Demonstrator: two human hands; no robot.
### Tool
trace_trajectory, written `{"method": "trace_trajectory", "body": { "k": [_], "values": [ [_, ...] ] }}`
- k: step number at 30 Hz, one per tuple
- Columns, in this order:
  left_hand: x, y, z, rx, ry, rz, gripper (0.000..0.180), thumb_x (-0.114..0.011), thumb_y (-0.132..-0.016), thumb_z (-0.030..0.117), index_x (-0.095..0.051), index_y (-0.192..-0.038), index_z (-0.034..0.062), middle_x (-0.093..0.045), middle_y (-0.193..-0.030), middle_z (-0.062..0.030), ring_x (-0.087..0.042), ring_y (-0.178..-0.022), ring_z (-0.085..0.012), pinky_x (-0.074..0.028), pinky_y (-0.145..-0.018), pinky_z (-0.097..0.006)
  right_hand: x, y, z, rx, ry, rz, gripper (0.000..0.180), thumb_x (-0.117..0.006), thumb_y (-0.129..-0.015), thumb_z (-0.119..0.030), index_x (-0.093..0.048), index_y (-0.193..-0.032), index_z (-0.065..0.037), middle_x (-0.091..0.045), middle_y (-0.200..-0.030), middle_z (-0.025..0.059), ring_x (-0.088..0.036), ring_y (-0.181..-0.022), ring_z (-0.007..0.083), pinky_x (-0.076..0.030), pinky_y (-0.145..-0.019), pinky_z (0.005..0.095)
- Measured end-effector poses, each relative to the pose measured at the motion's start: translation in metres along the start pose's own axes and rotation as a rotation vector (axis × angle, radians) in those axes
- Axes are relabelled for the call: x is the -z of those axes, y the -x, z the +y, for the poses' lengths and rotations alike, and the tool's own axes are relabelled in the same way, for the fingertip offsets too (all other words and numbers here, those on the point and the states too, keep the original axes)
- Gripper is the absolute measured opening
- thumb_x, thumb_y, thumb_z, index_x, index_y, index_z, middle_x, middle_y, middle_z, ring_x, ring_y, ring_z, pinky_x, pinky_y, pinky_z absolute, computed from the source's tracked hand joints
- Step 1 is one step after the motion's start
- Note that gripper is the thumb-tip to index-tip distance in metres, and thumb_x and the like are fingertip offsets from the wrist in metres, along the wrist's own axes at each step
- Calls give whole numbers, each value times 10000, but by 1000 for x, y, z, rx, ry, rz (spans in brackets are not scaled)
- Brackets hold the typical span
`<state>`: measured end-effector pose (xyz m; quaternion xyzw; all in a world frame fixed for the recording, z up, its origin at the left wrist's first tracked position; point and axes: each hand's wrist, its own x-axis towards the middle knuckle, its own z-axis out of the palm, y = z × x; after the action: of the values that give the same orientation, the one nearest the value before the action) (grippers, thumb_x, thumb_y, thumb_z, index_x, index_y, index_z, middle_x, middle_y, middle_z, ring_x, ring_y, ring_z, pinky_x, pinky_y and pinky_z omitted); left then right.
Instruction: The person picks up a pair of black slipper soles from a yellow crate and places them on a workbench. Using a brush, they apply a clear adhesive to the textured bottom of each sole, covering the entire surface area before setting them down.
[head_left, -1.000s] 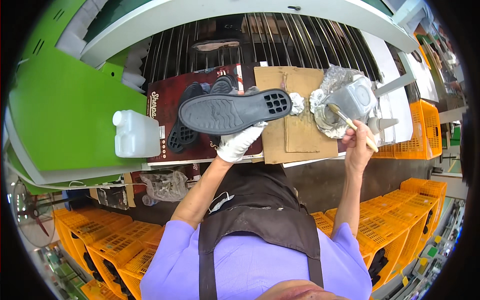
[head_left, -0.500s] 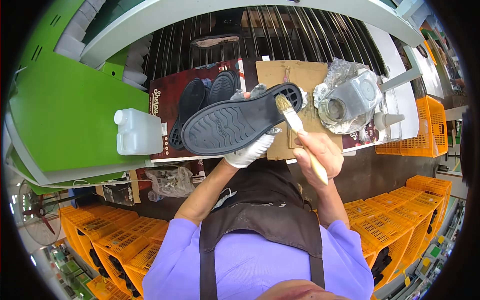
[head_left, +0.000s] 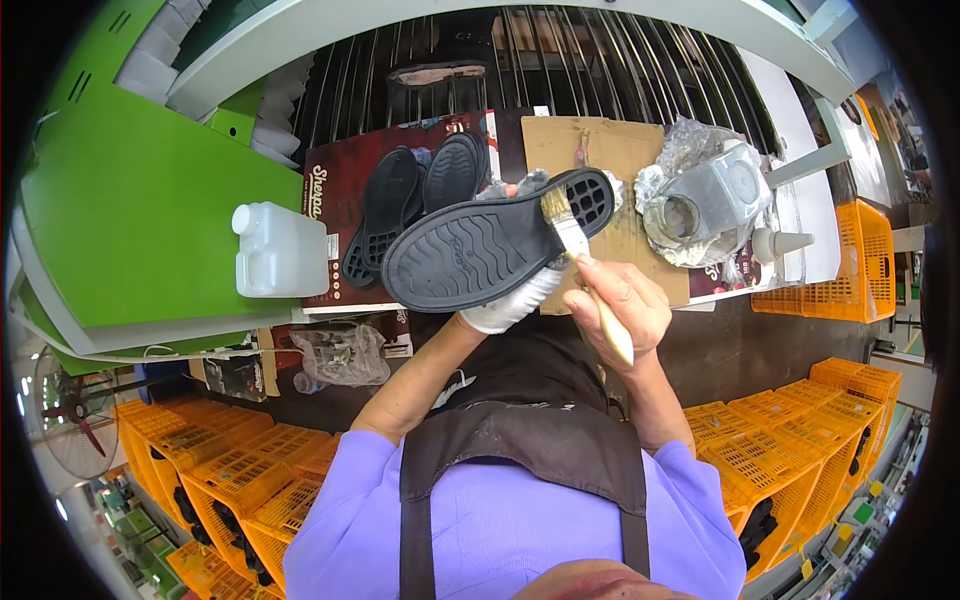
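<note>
A black shoe sole (head_left: 460, 255) lies tilted in my left hand (head_left: 510, 303), which wears a white glove and grips the sole from beneath; gloved fingertips show at its far edge. My bare right hand (head_left: 628, 308) is closed round the pale handle of a flat paintbrush (head_left: 572, 236). The bristles touch the sole's surface, just left of the grid of holes at its right end. Several more black soles (head_left: 388, 200) lie on the dark red cardboard beyond, to the left. A cut-open clear plastic jug (head_left: 705, 195) with a whitish coating rests in crumpled plastic at the right.
A white plastic jerrycan (head_left: 281, 250) stands left, beside a green panel (head_left: 160, 210). Brown cardboard (head_left: 640, 150) lies beyond my hands, and a white nozzle bottle (head_left: 780, 244) lies by the clear jug. Metal rollers (head_left: 560, 70) run behind. Orange crates (head_left: 780, 430) line both sides below.
The brush has moved from the holes at the sole's right end a little leftward along the sole. The sole has shifted slightly to the right in the view.
</note>
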<state>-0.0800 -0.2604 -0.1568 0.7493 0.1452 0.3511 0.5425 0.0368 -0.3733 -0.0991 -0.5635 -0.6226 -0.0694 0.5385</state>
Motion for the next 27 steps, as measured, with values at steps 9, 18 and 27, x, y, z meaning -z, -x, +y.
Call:
{"method": "trace_trajectory", "body": {
  "k": [9, 18, 27],
  "values": [
    [3, 3, 3, 10, -128, -66, 672, -595, -848, 422, -347, -1372, 83, -367, -1397, -110, -298, -1320, -271, -157, -1114, -434, -15, 1, -7, -11, -2, 20, 359, -750, -758, -255, -646, -958, 25, -644, -698, 119, -632, -588, 210, -496, -525, 279],
    [-6, 13, -16, 198, 598, 260, 944, -799, -692, 247, -215, -1392, 5, -337, -1386, -128, -324, -1307, -229, -250, -1089, -364, -26, 5, -12, -16, -44, 13, 340, -737, -779, -250, -641, -931, 38, -644, -687, 125, -635, -577, 211, -499, -524, 274],
    [-6, 18, -42, 273, 916, 226, 643, -628, -849, 146, -280, -1380, 45, -361, -1395, -130, -392, -1271, -225, -343, -1061, -353, -32, 5, -17, -12, -100, 0, 331, -728, -790, -239, -634, -928, 47, -640, -677, 132, -636, -575, 217, -498, -519, 274]
  ]
}}
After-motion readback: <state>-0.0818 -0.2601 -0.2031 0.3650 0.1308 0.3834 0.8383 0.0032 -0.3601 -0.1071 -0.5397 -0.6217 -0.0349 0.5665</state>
